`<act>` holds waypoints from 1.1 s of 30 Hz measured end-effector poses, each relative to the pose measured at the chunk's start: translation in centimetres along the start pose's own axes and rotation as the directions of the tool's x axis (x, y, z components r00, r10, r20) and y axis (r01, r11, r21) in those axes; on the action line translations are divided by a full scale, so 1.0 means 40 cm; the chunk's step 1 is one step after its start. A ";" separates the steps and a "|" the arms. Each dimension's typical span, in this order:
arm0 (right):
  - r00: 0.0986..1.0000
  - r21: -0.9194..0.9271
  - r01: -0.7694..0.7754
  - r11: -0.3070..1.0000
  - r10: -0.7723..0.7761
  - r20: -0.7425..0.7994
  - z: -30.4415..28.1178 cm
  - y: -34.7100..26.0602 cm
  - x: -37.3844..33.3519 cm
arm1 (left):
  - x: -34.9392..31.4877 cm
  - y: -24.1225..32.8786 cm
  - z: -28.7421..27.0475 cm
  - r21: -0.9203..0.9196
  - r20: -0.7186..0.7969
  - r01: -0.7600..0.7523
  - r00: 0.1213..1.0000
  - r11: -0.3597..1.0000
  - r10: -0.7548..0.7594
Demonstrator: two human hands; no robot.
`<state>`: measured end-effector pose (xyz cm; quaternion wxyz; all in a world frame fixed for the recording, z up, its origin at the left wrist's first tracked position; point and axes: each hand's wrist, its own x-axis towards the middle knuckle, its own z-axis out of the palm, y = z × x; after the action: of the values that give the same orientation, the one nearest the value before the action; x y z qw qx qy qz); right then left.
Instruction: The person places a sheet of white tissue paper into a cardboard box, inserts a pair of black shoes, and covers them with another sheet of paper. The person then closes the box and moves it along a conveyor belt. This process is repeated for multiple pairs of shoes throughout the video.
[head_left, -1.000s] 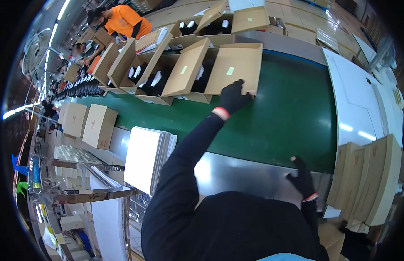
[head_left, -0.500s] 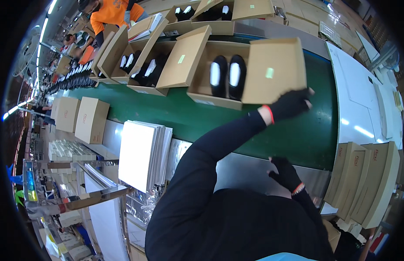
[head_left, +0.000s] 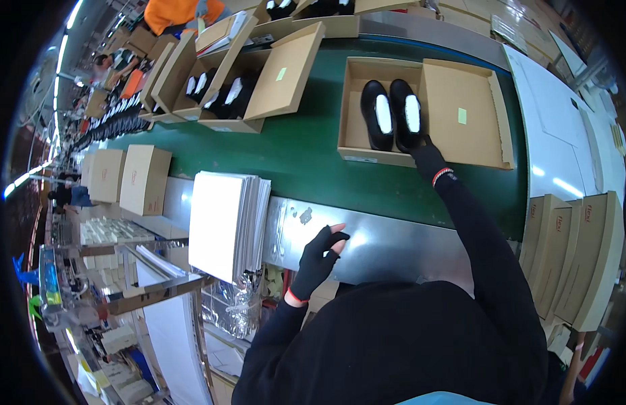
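A brown cardboard shoe box [head_left: 351, 145] lies on the green conveyor belt [head_left: 293, 162], its lid [head_left: 485, 131] folded open to the right. Inside, side by side, are a left black shoe [head_left: 372, 101] and a right black shoe [head_left: 399, 94], both with white stuffing. My right hand [head_left: 430, 159], in a black fingerless glove, grips the box's front wall by the lid hinge, next to the right shoe; its fingertips are partly hidden. Over the metal ledge [head_left: 387, 246], my left hand [head_left: 318, 262], gloved alike, is empty with its fingers apart.
A stack of white sheets [head_left: 218, 226] stands left of my left hand. More open shoe boxes [head_left: 279, 77] line the belt's far side. Closed boxes [head_left: 146, 179] stand at left, upright brown boxes [head_left: 576, 260] at right. A co-worker in orange [head_left: 175, 13] is beyond the belt.
The shoe box has shifted right, away from the neighbouring box. My left hand has left its lid and come back to the lower left; my right hand has reached forward to its front wall.
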<state>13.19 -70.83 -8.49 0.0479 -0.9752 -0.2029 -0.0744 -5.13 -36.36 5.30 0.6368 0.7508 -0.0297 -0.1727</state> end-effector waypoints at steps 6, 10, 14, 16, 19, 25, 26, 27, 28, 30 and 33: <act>0.974 0.109 0.047 0.993 -0.069 0.214 -0.171 -0.065 -0.013 | -0.041 -0.036 0.000 0.117 -0.161 -0.150 0.973 0.982 0.168; 0.974 0.343 0.075 0.936 -0.143 0.177 -0.310 -0.199 -0.222 | 0.046 0.038 0.061 0.171 -0.133 -0.382 0.904 0.908 0.406; 0.943 0.414 -0.189 0.890 0.047 0.331 -0.194 -0.332 -0.497 | 0.144 0.068 0.198 0.575 0.058 -0.477 0.834 0.665 0.548; 0.967 0.521 -0.124 0.844 -0.016 0.254 -0.199 -0.402 -0.525 | 0.172 -0.011 0.274 0.599 0.132 -0.379 0.916 0.706 0.379; 0.967 0.626 -0.178 0.759 0.015 0.256 -0.254 -0.482 -0.474 | 0.193 -0.030 0.355 0.676 0.239 -0.449 0.884 0.584 0.403; 0.976 0.538 -0.197 0.820 0.113 0.186 -0.144 -0.517 -0.448 | 0.266 0.073 0.378 0.775 0.500 -0.433 0.866 0.459 -0.027; 0.970 0.510 -0.200 0.837 0.097 0.221 -0.170 -0.522 -0.437 | 0.271 0.060 0.371 0.784 0.444 -0.406 0.895 0.470 0.034; 0.972 0.575 -0.226 0.786 0.143 0.186 -0.213 -0.529 -0.431 | 0.277 0.037 0.359 0.793 0.372 -0.371 0.923 0.483 0.096; 0.960 0.505 -0.220 0.834 0.092 0.266 -0.206 -0.530 -0.435 | 0.285 0.013 0.337 0.801 0.293 -0.332 0.943 0.498 0.158; 0.912 0.359 -0.170 0.918 0.008 0.411 -0.177 -0.507 -0.446 | 0.302 0.003 0.261 0.754 0.302 -0.319 0.945 0.574 0.129; 0.972 0.392 -0.120 0.912 0.028 0.233 -0.156 -0.501 -0.496 | 0.268 0.040 0.133 0.631 0.264 -0.297 0.951 0.716 0.162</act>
<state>-13.65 -61.02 -4.34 0.2276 -0.9535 -0.1804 0.0802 3.65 -44.53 3.78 0.3387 0.8981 -0.2429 -0.1407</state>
